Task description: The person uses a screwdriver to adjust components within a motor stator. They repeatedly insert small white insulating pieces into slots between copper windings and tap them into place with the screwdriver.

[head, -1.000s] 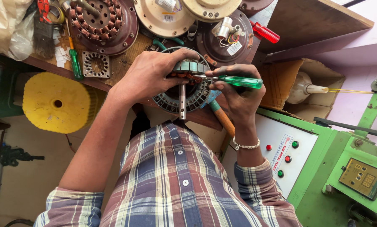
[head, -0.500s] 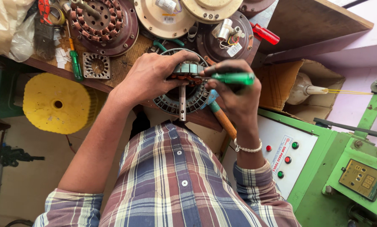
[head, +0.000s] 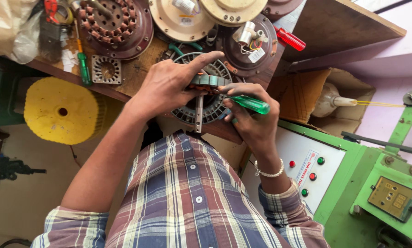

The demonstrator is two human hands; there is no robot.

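Your left hand [head: 169, 87] grips the stator [head: 206, 92] on the desk [head: 137, 73]; your right hand [head: 252, 119] clasps a green-handled screwdriver [head: 249, 103].

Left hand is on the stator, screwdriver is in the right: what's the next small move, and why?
Probably ease the green-handled screwdriver tip further in at the stator, since the right hand already holds it there and the left hand pins the part down.

A single head-worn camera looks steeply down over the person's plaid shirt [head: 192, 202] at close range. The wooden workbench [head: 137, 76] fills the upper frame, both forearms reaching up from the bottom edge toward its centre.
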